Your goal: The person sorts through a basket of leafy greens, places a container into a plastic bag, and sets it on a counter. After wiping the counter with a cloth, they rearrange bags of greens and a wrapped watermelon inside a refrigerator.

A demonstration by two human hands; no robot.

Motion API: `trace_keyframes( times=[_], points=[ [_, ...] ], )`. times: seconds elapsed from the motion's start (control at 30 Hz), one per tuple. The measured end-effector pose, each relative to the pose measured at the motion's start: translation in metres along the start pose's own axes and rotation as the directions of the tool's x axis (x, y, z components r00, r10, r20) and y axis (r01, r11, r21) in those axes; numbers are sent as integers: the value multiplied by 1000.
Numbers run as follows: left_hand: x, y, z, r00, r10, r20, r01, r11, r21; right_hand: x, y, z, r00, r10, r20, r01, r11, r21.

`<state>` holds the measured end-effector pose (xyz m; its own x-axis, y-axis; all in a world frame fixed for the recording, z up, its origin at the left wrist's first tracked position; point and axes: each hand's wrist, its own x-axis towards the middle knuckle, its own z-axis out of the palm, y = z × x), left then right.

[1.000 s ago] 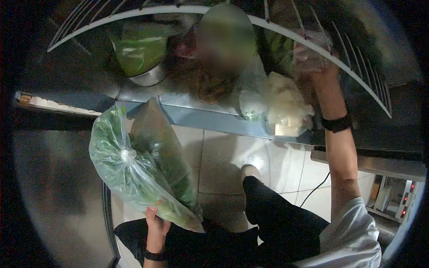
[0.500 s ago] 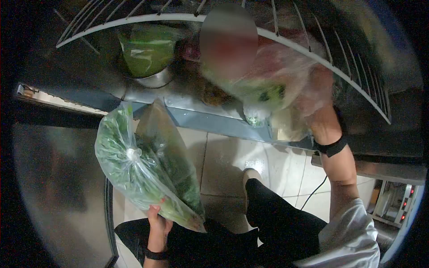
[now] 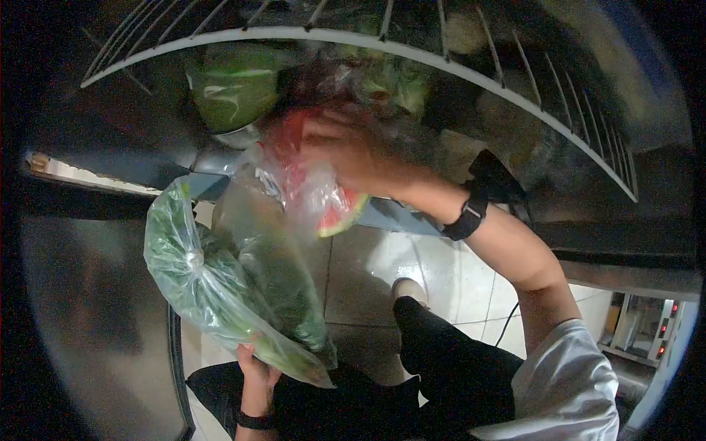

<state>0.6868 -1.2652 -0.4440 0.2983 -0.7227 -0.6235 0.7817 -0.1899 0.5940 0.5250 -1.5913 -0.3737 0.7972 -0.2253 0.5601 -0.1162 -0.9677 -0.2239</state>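
My left hand (image 3: 257,365) is closed on the lower end of a clear plastic bag of leafy greens (image 3: 193,275), knotted at its middle. Right behind that bag hangs a second plastic bag of greens (image 3: 287,283). My right hand (image 3: 346,151), smeared by motion, is closed over a watermelon piece (image 3: 340,214) in clear plastic wrap. Its red flesh and green rind show below my fingers, at the front edge of the fridge compartment. The wrap overlaps the top of the second bag in this view.
A white wire rack (image 3: 346,35) arches above my right hand. A green bagged bundle (image 3: 234,88) sits in a metal bowl (image 3: 239,137) at the left of the compartment. A steel door (image 3: 103,316) stands at my left. My leg and shoe (image 3: 409,290) are below, on the tiled floor.
My right hand has moved left and out toward the compartment's front edge, bringing the wrapped watermelon piece. My left hand and the bags have shifted slightly left.
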Motion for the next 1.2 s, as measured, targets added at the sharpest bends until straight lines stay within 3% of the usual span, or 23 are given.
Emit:
trace_keyframes(
  times=[0.03,0.1,0.3,0.37,0.43,0.47,0.53,0.6,0.67,0.73,0.77,0.87,1.0,1.07,1.2],
  points=[
    [1,-2,-1,999,28,-18,-28,1000,-8,-6,2,1,1000,6,1,-6,1000,-3],
    [2,-2,0,998,49,-30,-49,999,-10,-13,4,-5,967,217,129,-225,973,44],
    [16,-24,-19,1000,19,-19,-19,1000,0,-57,-50,-61,871,478,115,-479,878,-17],
    [6,-16,0,1000,6,21,-6,1000,1,-70,-53,-103,639,769,18,-765,638,-89],
    [0,-18,-4,1000,0,28,0,1000,9,-117,-52,-122,503,839,-206,-843,529,98],
    [-2,-19,-7,1000,-4,26,4,1000,16,-141,-55,-123,501,840,-208,-844,528,98],
    [-5,-20,-11,1000,-6,-18,6,999,44,-183,-72,-117,496,840,-221,-844,408,-348],
    [2,-18,-1,998,-16,-65,22,996,88,-199,-81,-101,483,864,-141,-847,420,-326],
    [-6,-19,6,996,63,-59,-53,986,155,-204,-85,-91,476,878,-55,-847,442,-295],
    [-14,-16,18,997,45,-65,-35,989,146,-200,-78,-82,483,863,-148,-823,389,-414],
    [-16,-13,23,997,30,-68,-21,991,131,-202,-73,-80,469,871,-144,-858,411,-308],
    [-6,8,27,999,9,-53,-6,998,56,-169,-53,-77,468,859,-207,-873,414,-259],
    [-4,4,-3,998,21,-56,-16,995,97,-156,0,-68,503,798,-333,-862,434,-261],
    [-5,7,5,996,57,-73,-45,988,150,-145,33,-68,621,632,-463,-783,469,-409],
    [-2,6,-9,998,12,-67,-5,995,98,-131,79,-76,674,611,-416,-727,445,-523]
  ],
)
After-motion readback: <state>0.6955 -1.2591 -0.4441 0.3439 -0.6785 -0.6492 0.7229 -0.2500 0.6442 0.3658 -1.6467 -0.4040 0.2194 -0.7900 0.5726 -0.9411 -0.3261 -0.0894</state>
